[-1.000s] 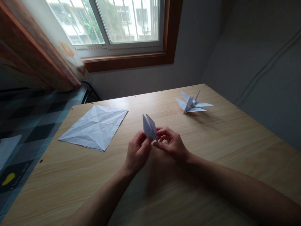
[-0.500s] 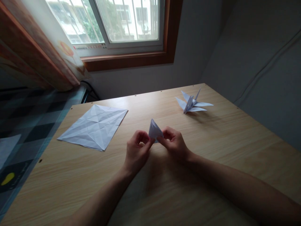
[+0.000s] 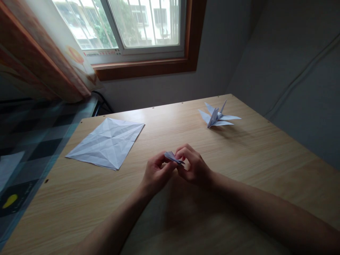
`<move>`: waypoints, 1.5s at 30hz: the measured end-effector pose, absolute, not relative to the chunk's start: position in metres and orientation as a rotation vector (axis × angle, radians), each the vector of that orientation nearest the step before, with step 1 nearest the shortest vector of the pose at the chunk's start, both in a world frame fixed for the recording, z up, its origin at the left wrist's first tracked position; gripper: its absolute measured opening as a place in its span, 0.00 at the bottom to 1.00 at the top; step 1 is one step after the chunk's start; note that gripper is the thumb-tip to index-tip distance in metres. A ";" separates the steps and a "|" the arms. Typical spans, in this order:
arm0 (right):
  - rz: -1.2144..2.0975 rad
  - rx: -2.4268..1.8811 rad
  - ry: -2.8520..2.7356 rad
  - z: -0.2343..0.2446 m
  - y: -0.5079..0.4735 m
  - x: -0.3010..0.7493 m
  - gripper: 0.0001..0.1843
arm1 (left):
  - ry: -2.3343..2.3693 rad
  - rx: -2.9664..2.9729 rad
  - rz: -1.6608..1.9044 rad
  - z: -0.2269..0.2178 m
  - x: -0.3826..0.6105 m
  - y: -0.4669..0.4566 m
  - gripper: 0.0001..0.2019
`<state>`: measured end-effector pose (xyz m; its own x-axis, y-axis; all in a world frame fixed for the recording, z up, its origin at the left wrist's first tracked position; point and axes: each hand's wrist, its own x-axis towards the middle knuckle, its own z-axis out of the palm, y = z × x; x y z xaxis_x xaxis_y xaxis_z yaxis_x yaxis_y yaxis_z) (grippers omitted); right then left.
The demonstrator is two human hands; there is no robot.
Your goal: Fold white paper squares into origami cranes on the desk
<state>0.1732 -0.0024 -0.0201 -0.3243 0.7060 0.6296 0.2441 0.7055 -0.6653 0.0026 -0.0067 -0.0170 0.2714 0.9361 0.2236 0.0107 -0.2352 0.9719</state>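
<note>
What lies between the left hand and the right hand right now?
A small, folded white paper piece, as the head view shows. The left hand pinches it; the right hand is up against its other side, exact grip unclear.

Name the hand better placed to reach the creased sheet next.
Left, probably: the left hand, though pinching the folded paper, is nearer the creased sheet, which lies to its left. The right hand is farther off.

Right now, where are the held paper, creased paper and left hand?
Held paper (image 3: 171,156): head view, pale folded flap.
Creased paper (image 3: 108,141): head view, its middle.
Left hand (image 3: 156,173): head view, middle of the hand.
</note>
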 end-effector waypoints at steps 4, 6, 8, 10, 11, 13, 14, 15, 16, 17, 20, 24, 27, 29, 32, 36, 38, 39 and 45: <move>0.751 -0.652 -1.886 -0.014 -0.001 0.177 0.10 | 0.883 1.536 1.118 -0.017 0.001 -0.007 0.20; 0.820 -0.642 -1.855 -0.012 -0.001 0.179 0.10 | 0.893 1.554 1.110 -0.015 0.000 -0.008 0.21; 0.870 -0.636 -1.815 -0.012 -0.001 0.180 0.14 | 0.910 1.583 1.102 -0.015 -0.001 -0.008 0.22; 0.907 -0.646 -1.779 -0.013 -0.002 0.180 0.18 | 0.933 1.602 1.095 -0.015 -0.001 -0.008 0.22; 0.925 -0.663 -1.770 -0.013 -0.002 0.180 0.19 | 0.940 1.603 1.093 -0.016 -0.001 -0.008 0.22; 0.973 -0.706 -1.760 -0.013 -0.002 0.179 0.19 | 0.935 1.589 1.089 -0.016 -0.001 -0.008 0.22; 1.000 -0.728 -1.755 -0.013 -0.003 0.178 0.19 | 0.923 1.580 1.092 -0.016 -0.001 -0.009 0.22; 1.023 -0.746 -1.747 -0.013 -0.003 0.178 0.18 | 0.907 1.571 1.098 -0.016 -0.001 -0.009 0.21; 1.039 -0.763 -1.738 -0.013 -0.003 0.178 0.18 | 0.892 1.557 1.106 -0.015 0.000 -0.009 0.21; 1.045 -0.780 -1.728 -0.013 -0.004 0.178 0.18 | 0.882 1.537 1.115 -0.015 0.000 -0.009 0.20; 1.021 -0.832 -1.725 -0.014 -0.004 0.177 0.16 | 0.901 1.460 1.131 -0.014 0.003 -0.010 0.20; 0.980 -0.852 -1.741 -0.015 -0.005 0.176 0.12 | 0.926 1.430 1.131 -0.014 0.004 -0.010 0.16; 0.903 -0.816 -1.782 -0.016 -0.006 0.176 0.11 | 0.915 1.450 1.147 -0.014 0.005 -0.010 0.10; 0.868 -0.793 -1.807 -0.016 -0.005 0.176 0.11 | 0.942 1.471 1.153 -0.013 0.006 -0.011 0.07; 0.879 -0.746 -1.798 -0.016 -0.004 0.176 0.12 | 0.998 1.547 1.145 -0.010 0.006 -0.012 0.07; 0.911 -0.739 -1.755 -0.016 -0.003 0.176 0.15 | 1.033 1.687 1.186 -0.008 0.005 -0.014 0.11; 0.914 -0.763 -1.741 -0.015 -0.003 0.175 0.15 | 1.038 1.712 1.209 -0.009 0.005 -0.014 0.13; 0.913 -0.776 -1.734 -0.016 -0.003 0.176 0.15 | 1.038 1.711 1.217 -0.009 0.005 -0.014 0.13; 0.942 -0.782 -1.656 -0.017 -0.003 0.175 0.13 | 0.952 1.704 1.181 -0.007 0.006 -0.013 0.15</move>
